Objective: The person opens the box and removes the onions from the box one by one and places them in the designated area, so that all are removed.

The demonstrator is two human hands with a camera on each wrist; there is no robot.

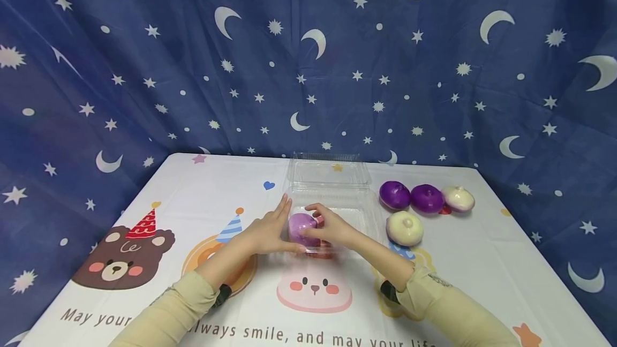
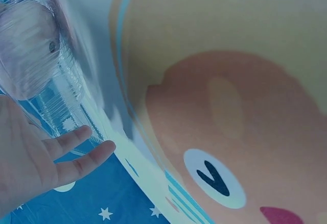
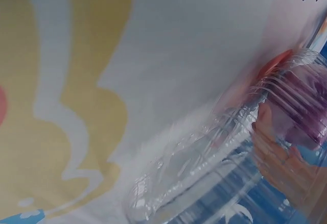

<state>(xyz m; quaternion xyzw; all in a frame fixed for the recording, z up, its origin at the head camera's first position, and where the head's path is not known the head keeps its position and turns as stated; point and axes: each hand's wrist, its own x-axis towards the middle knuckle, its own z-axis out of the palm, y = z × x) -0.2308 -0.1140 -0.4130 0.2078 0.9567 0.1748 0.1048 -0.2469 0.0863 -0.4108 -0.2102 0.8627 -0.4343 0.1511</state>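
Observation:
A clear plastic clamshell box (image 1: 368, 224) lies mid-table, its lid (image 1: 313, 173) folded open toward the back. At the left end of its base is a light purple onion (image 1: 299, 224), seen through the ribbed plastic wall in the left wrist view (image 2: 30, 50) and the right wrist view. My right hand (image 1: 336, 229) reaches into the box and grips the onion from its right side, thumb low and fingers curled above. My left hand (image 1: 270, 232) rests along the box's left side with fingers extended and spread. The onion's right side is partly hidden by the right hand.
Right of the box stand two dark purple onions (image 1: 394, 195) and a whitish onion (image 1: 459, 198) in a row. A cream onion (image 1: 405, 228) sits nearer the front. The printed white tablecloth (image 1: 482, 261) covers the table; a blue star-patterned curtain (image 1: 337, 68) hangs behind.

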